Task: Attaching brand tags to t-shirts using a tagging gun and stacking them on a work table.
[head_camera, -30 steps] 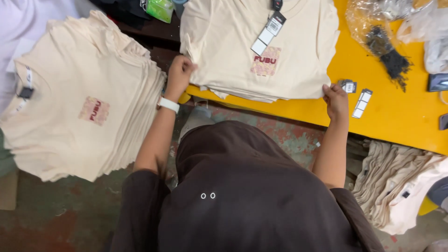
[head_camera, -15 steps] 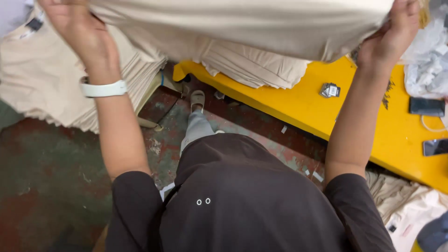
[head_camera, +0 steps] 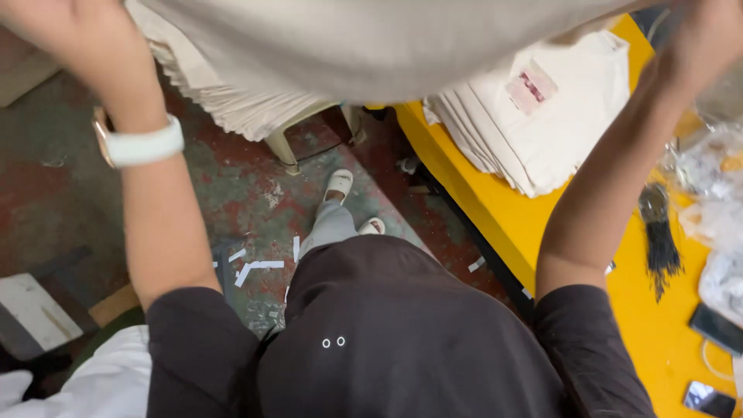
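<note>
- A cream T-shirt (head_camera: 371, 39) stretches across the top of the view, held up in the air between both raised hands, its lower edge sagging over the floor and the near edge of the table.
- The left hand (head_camera: 70, 35) is at the top left, blurred; it meets the shirt's left end, but whether its fingers are closed on the cloth cannot be told. A white wristwatch (head_camera: 139, 143) sits on that wrist.
- The right hand (head_camera: 708, 35) is at the top right, also blurred and partly cut by the frame; it meets the shirt's right end, and its finger state cannot be told either.
- Under the shirt on the left, a stack of folded cream shirts (head_camera: 232, 108) rests on a pale plastic stool (head_camera: 290, 143).
- On the right, a second stack of cream shirts (head_camera: 542, 116) with a red chest print lies on the yellow table (head_camera: 495, 209).
- Further right on the table lie a black bundle of tag strings (head_camera: 662, 236), clear plastic bags (head_camera: 716, 193) and two dark phones (head_camera: 716, 329).
- Below, the person's dark shirt (head_camera: 387, 340), a grey trouser leg and white sandals (head_camera: 339, 184) show above a worn red-green floor (head_camera: 62, 193) strewn with white paper strips (head_camera: 259, 267).
</note>
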